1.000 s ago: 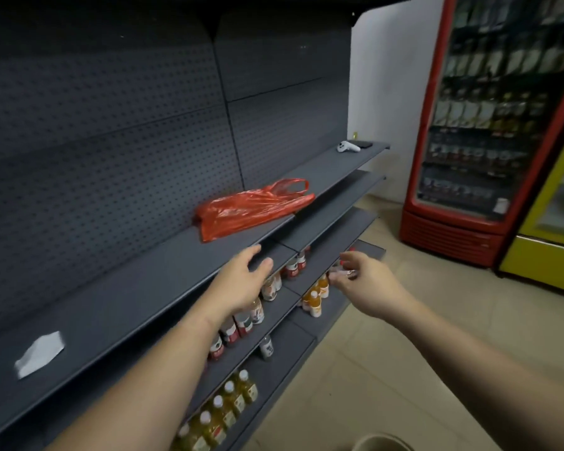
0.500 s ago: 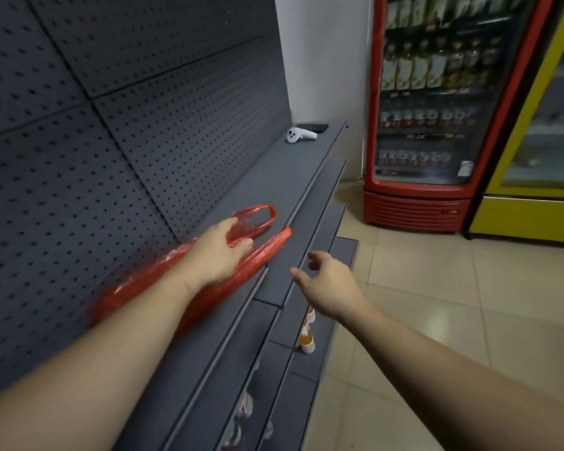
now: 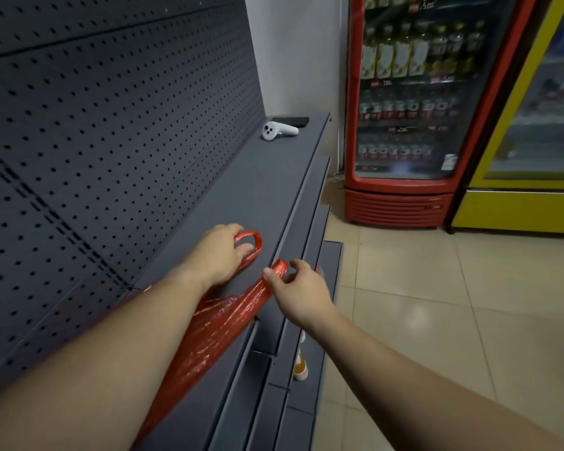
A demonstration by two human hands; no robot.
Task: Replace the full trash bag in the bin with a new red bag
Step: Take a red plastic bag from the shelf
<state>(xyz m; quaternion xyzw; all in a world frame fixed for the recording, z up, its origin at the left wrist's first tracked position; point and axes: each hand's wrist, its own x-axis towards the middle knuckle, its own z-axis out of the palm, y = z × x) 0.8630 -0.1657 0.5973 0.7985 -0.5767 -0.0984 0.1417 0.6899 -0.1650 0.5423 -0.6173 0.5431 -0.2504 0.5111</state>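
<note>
Red, crinkled and thin, the plastic carrier bag [image 3: 215, 323] lies stretched along our dark grey metal shelf [image 3: 258, 190]; our left hand [image 3: 217, 253] has fingers hooked through one handle loop; our right hand [image 3: 302, 292] pinches the other handle; a white handheld controller [image 3: 278, 130] rests well apart at the shelf's far end.

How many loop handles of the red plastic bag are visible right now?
2: one handle hooked by the left hand over the grey shelf, the other pinched by the right hand.
</note>
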